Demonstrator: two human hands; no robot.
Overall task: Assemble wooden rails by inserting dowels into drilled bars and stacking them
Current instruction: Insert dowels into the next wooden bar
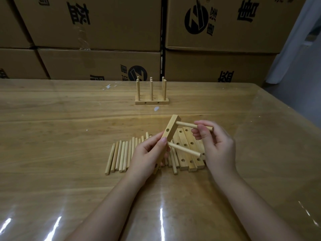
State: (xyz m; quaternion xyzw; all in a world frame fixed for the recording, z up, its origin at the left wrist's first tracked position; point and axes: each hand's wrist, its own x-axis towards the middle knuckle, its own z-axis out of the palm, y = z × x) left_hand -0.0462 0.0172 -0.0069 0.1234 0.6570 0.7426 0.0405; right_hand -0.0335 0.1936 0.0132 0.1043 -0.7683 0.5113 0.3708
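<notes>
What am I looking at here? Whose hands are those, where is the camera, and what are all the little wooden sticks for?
There is no machine here, just a person's two bare hands. The camera sits on that person's head and looks down, so you see what they see. The left hand holds a drilled bar, a wooden block with holes. The right hand pinches a dowel, a round stick, with its end at the bar's top hole. A second dowel sticks out lower down. On the table lie loose dowels and spare bars. Farther back stands a finished rail with its dowels upright, and cardboard boxes are stacked behind.
</notes>
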